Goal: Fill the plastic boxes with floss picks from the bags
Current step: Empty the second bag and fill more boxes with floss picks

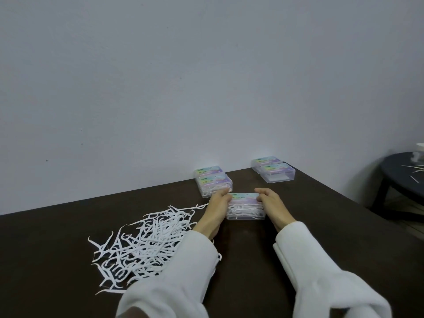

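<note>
Both hands clasped a filled plastic box on the dark counter.

The left hand point(219, 203) and right hand point(271, 203) gripped the short ends of the plastic box point(245, 208), its long axis running left to right, lid on. Loose floss picks point(142, 244) lay heaped beside the left sleeve. Two filled boxes point(213, 183) and two empty boxes point(273, 172) stood behind, against the pale wall point(206, 76). A round side table point(399, 177) stood well right.

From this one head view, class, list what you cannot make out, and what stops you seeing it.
- Label print on the held box: too small and blurred.
- Whether its lid is latched: the left hand and right hand cover its ends.
- The pile of floss picks, near edge: the left sleeve hides it.
- The bags: none in view.
</note>
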